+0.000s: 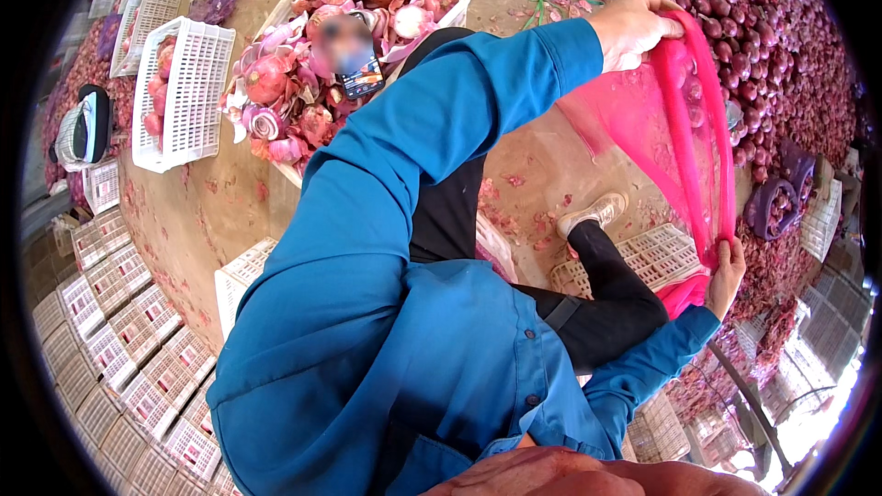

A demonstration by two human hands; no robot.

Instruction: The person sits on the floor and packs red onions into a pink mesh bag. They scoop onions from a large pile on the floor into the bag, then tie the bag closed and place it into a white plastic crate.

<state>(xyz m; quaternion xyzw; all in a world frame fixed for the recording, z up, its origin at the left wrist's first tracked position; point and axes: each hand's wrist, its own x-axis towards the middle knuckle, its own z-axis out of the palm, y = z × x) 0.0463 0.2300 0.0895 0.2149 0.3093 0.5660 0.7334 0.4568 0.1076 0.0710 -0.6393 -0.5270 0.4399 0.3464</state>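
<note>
A bright pink mesh bag is stretched between my two hands beside a large heap of red onions. My left hand pinches the far end of its rim between thumb and fingers. Lower down, my right hand grips the near end of the rim. The rim is pulled into a long loop, and onions show through the thin mesh behind it. Part of the bag hangs below my left hand, and another part lies bunched by my right wrist.
A white crate of onions and peeled skins stands left of my legs, with a smartphone lying on top. Farther left is another white crate holding onions. Stacked crates line the lower left. A flat plastic crate lies near my shoe.
</note>
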